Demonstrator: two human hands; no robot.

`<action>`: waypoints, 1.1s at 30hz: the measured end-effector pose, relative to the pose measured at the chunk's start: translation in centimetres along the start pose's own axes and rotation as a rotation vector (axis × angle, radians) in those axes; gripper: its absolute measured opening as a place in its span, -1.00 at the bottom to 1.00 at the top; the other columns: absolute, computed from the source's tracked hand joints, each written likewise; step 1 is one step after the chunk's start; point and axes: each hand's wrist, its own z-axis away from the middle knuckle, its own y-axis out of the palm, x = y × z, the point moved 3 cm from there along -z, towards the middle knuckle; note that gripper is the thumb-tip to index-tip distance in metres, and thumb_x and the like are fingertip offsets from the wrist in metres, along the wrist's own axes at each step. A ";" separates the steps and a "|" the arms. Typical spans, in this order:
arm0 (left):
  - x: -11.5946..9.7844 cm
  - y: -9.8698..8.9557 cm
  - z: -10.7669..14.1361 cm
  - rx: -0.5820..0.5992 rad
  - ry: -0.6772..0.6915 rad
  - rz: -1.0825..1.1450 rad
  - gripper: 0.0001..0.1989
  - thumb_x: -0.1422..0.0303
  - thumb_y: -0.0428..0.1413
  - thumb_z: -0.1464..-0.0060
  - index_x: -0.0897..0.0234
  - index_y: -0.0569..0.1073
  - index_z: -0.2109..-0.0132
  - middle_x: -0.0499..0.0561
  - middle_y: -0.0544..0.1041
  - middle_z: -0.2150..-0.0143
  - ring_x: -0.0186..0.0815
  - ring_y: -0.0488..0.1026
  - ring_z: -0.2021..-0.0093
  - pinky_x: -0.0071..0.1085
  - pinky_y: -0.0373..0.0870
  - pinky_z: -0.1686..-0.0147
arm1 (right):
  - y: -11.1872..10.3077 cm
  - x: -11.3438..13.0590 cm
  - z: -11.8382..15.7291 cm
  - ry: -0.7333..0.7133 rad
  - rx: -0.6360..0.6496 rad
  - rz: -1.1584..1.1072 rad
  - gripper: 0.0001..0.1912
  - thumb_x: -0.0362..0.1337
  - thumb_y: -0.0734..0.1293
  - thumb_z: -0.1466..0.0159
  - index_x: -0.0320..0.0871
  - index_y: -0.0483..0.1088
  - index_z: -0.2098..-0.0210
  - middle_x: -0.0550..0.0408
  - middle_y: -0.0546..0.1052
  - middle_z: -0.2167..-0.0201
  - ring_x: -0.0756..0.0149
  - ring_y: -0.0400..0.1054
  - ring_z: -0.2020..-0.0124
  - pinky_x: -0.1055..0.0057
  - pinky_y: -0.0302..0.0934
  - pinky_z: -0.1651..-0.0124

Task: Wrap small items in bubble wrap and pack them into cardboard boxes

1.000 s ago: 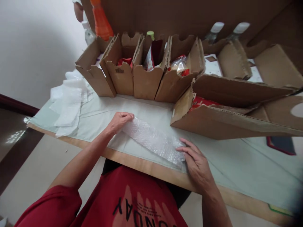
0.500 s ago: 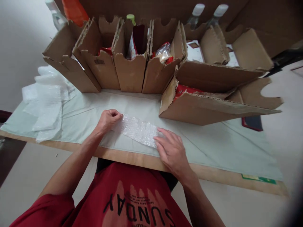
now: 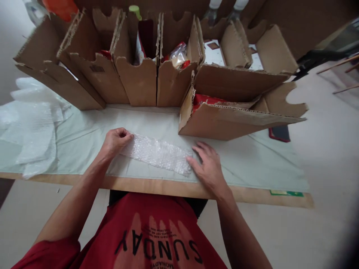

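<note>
A long strip of clear bubble wrap (image 3: 159,153) lies on the pale green cloth in front of me. My left hand (image 3: 116,141) pinches its left end between thumb and fingers. At the strip's right end is my right hand (image 3: 206,164), its fingers apart and curved, the thumb at or just beside the edge of the wrap. Whether the right fingertips touch the plastic is hard to tell.
A row of cardboard holders (image 3: 137,80) with packets stands along the back. Another holder (image 3: 238,121) lies lengthwise at right, a red packet (image 3: 207,100) inside. More bubble wrap (image 3: 36,127) is piled at left. A dark flat object (image 3: 279,133) sits behind the right holder.
My right hand has moved off the strip's right end and opened more, so more of the wrap shows. My left hand keeps its pinch. The camera view has shifted.
</note>
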 end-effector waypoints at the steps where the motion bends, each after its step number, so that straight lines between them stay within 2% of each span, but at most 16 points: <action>1: 0.0 0.0 0.1 0.000 0.001 0.001 -0.79 0.23 0.21 0.15 0.24 0.40 0.55 -0.15 0.29 0.63 -0.44 0.15 0.58 -0.46 0.03 0.56 | 0.7 0.2 -0.4 -0.006 0.014 0.016 -0.67 0.02 0.34 -0.34 -0.08 0.52 0.09 -0.14 0.50 -0.22 -0.14 0.33 -0.24 -0.12 0.22 -0.19; 4: -0.1 0.0 0.3 0.007 0.002 -0.005 -0.80 0.25 0.20 0.13 0.24 0.40 0.55 -0.15 0.30 0.62 -0.44 0.16 0.59 -0.46 0.05 0.55 | 2.0 0.8 -0.5 -0.029 -0.011 -0.005 -0.73 -0.04 0.32 -0.36 -0.08 0.43 0.34 -0.13 0.53 -0.18 -0.12 0.34 -0.23 -0.08 0.21 -0.16; 8: 0.0 0.2 0.2 -0.013 0.027 -0.030 -0.88 0.32 0.22 0.12 0.24 0.43 0.44 -0.15 0.37 0.56 -0.42 0.24 0.54 -0.46 0.13 0.51 | 2.2 0.9 -0.1 -0.009 -0.102 -0.024 -0.74 -0.10 0.28 -0.38 -0.07 0.34 0.41 -0.09 0.58 -0.08 -0.06 0.40 -0.13 -0.04 0.20 -0.14; 10: 0.1 0.1 0.0 -0.036 0.041 -0.047 -0.82 0.36 0.24 0.12 0.24 0.48 0.28 -0.17 0.39 0.53 -0.40 0.27 0.52 -0.46 0.17 0.47 | 2.2 0.8 -0.1 0.021 -0.095 -0.006 -0.78 -0.10 0.29 -0.36 -0.07 0.37 0.36 -0.11 0.58 -0.08 -0.08 0.39 -0.13 -0.05 0.19 -0.14; 12: 0.3 -0.4 0.0 -0.033 0.055 -0.077 -0.60 0.39 0.27 0.11 0.22 0.51 0.04 -0.18 0.42 0.52 -0.36 0.31 0.50 -0.44 0.23 0.42 | 1.8 0.6 -0.2 0.047 -0.093 0.008 -0.80 -0.09 0.31 -0.34 -0.08 0.43 0.22 -0.13 0.56 -0.11 -0.10 0.39 -0.13 -0.07 0.19 -0.13; 14: 0.5 -1.3 0.5 -0.026 0.081 -0.156 -0.44 0.37 0.29 0.07 0.22 0.47 -0.14 -0.14 0.48 0.48 -0.30 0.38 0.45 -0.38 0.32 0.32 | 0.9 0.6 -0.2 0.046 -0.134 0.017 -0.72 -0.07 0.32 -0.35 -0.08 0.44 0.05 -0.15 0.54 -0.13 -0.11 0.39 -0.14 -0.07 0.20 -0.13; 15: 0.5 -1.9 0.9 -0.045 0.107 -0.210 -0.43 0.35 0.28 0.02 0.22 0.45 -0.18 -0.10 0.52 0.42 -0.26 0.43 0.40 -0.34 0.36 0.26 | 0.3 0.8 -0.2 0.034 -0.164 0.024 -0.70 -0.06 0.32 -0.37 -0.08 0.44 0.00 -0.16 0.53 -0.15 -0.11 0.39 -0.15 -0.08 0.20 -0.14; 17: 0.6 -2.6 2.1 -0.134 0.200 -0.312 -0.52 0.32 0.22 -0.10 0.23 0.47 -0.18 0.03 0.59 0.26 -0.17 0.51 0.24 -0.24 0.43 0.11 | -0.8 1.5 -0.1 -0.005 -0.213 0.041 -0.71 -0.07 0.30 -0.40 -0.08 0.45 -0.01 -0.16 0.52 -0.17 -0.08 0.40 -0.16 -0.07 0.21 -0.16; 19: 0.3 -2.4 3.6 -0.218 0.364 -0.355 -0.65 0.36 0.13 -0.20 0.22 0.50 -0.13 0.13 0.60 0.06 -0.09 0.53 0.03 -0.16 0.44 -0.06 | -1.3 3.1 -0.3 -0.056 -0.221 0.046 -0.73 -0.11 0.28 -0.43 -0.06 0.46 -0.02 -0.12 0.51 -0.20 -0.04 0.39 -0.19 -0.04 0.22 -0.17; 20: 0.1 -1.8 4.2 -0.219 0.475 -0.369 -0.67 0.40 0.08 -0.24 0.21 0.51 -0.12 0.16 0.59 -0.04 -0.07 0.51 -0.08 -0.13 0.42 -0.14 | -1.1 4.1 -0.5 -0.094 -0.206 0.045 -0.74 -0.13 0.27 -0.44 -0.06 0.47 -0.03 -0.11 0.50 -0.22 -0.02 0.38 -0.21 -0.03 0.23 -0.18; 23: -0.4 1.6 5.6 -0.052 0.802 -0.493 -0.60 0.54 -0.05 -0.28 0.27 0.47 -0.18 0.20 0.50 -0.28 -0.07 0.37 -0.34 -0.04 0.30 -0.32 | 1.4 7.6 -1.3 -0.239 -0.056 0.060 -0.66 -0.21 0.22 -0.45 -0.09 0.44 -0.15 -0.10 0.43 -0.31 0.03 0.28 -0.34 0.02 0.21 -0.26; 25: 0.0 3.9 5.8 0.086 0.899 -0.647 -0.56 0.54 -0.09 -0.32 0.33 0.39 -0.27 0.23 0.40 -0.38 -0.07 0.25 -0.45 -0.01 0.20 -0.39 | 4.0 9.3 -1.8 -0.317 0.083 0.093 -0.56 -0.26 0.18 -0.45 -0.14 0.37 -0.27 -0.13 0.37 -0.36 0.05 0.20 -0.41 0.05 0.18 -0.31; 27: 0.6 5.3 5.6 0.174 0.887 -0.783 -0.54 0.42 -0.09 -0.38 0.38 0.30 -0.36 0.26 0.33 -0.44 -0.05 0.18 -0.49 0.02 0.09 -0.44 | 6.5 9.9 -2.0 -0.350 0.196 0.129 -0.48 -0.25 0.18 -0.44 -0.22 0.28 -0.36 -0.17 0.31 -0.41 0.04 0.14 -0.45 0.06 0.13 -0.37; 29: 1.2 5.8 5.2 0.217 0.840 -0.868 -0.48 0.29 -0.09 -0.41 0.38 0.21 -0.41 0.26 0.26 -0.48 -0.03 0.13 -0.51 0.08 0.00 -0.46 | 8.2 9.7 -1.9 -0.358 0.253 0.164 -0.42 -0.21 0.19 -0.45 -0.28 0.19 -0.41 -0.19 0.24 -0.44 0.03 0.07 -0.48 0.04 0.04 -0.43; 33: 1.5 5.8 5.3 0.230 0.771 -0.928 -0.45 0.20 -0.11 -0.42 0.29 0.16 -0.45 0.23 0.17 -0.52 0.05 0.01 -0.55 0.27 -0.16 -0.45 | 9.4 8.9 -1.4 -0.352 0.254 0.214 -0.33 -0.12 0.21 -0.47 -0.33 0.09 -0.46 -0.23 0.17 -0.47 -0.01 -0.03 -0.51 -0.01 -0.11 -0.49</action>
